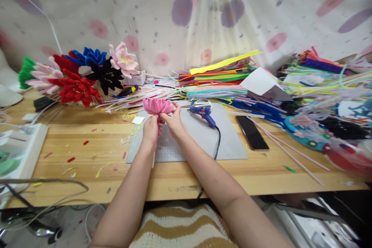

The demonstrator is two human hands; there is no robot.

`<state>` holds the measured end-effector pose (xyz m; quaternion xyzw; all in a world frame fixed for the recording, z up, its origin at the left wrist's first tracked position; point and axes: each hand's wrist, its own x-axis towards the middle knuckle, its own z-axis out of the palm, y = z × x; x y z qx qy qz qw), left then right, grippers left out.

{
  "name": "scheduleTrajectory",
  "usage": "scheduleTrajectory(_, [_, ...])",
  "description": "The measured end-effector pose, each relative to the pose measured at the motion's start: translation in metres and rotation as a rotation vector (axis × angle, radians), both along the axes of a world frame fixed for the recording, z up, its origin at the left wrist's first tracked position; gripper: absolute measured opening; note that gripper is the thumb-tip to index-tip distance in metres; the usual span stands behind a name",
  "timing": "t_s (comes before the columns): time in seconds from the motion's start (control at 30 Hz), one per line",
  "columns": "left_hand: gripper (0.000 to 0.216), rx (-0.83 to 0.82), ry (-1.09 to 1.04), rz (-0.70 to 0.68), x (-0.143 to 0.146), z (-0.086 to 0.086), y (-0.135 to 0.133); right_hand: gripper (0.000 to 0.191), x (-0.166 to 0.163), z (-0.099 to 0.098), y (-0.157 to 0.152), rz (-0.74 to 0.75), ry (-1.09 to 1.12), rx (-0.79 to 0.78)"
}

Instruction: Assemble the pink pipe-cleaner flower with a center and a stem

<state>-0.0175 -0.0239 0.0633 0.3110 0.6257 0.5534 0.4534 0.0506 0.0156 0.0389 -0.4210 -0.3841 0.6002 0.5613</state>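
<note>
A pink pipe-cleaner flower (157, 106) is held upright above the grey mat (186, 147). My left hand (150, 131) is closed around its stem just under the petals. With thumb and fingers bent, my right hand (173, 120) grips the flower's base and the right edge of its petals. Part of the pink stem shows below my left hand; the rest is hidden behind it. A blue glue gun (203, 114) lies on the mat to the right of my hands, its black cord running toward the table's front edge. Scissors (203, 103) lie just behind it.
Finished fuzzy flowers (78, 87) stand at the back left. Bundles of coloured pipe cleaners (217, 81) line the back. A phone (252, 132) and loose pink stems (287, 151) lie right of the mat. Scraps dot the wooden table (95, 178). A white tray (40, 143) is at left.
</note>
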Motion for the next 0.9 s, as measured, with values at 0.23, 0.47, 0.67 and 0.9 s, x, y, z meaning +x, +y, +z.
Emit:
scheduleTrajectory(0.23, [0.027,0.027,-0.063,0.004,0.0,-0.008,0.004,0.079,0.001,-0.003,-0.001,-0.009,-0.061,0.075])
scheduleTrajectory(0.47, [0.027,0.038,-0.047,-0.024,-0.002,-0.006,0.005,0.083,0.003,-0.004,-0.002,0.01,-0.087,0.095])
scheduleTrajectory(0.67, [0.025,-0.018,-0.082,0.02,-0.016,-0.002,0.005,0.078,0.017,-0.002,0.0,0.126,-0.102,0.093])
scheduleTrajectory(0.9, [0.028,0.0,-0.181,0.079,-0.048,-0.004,0.003,0.023,0.055,-0.021,0.017,0.112,-0.604,0.129])
